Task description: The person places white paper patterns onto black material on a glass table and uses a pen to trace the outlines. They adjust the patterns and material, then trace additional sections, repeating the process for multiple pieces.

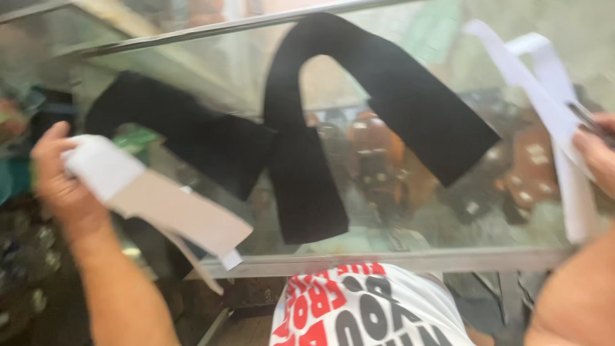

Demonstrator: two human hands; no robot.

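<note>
the left hand [61,182], out at the left edge of the glass counter [397,259], has its fingers wrapped round a white-and-tan card pattern piece [160,205] that slants toward the near rail. to its right two black arch-shaped cut-outs [307,173] lie flat on the glass. at the far right the right hand [599,157] pinches white paper strips [557,109] together with something dark, too blurred to name; i'd judge a firm grip and a flat lay matter most here.

Blurred white paper pieces [154,198], apparently held.
</note>
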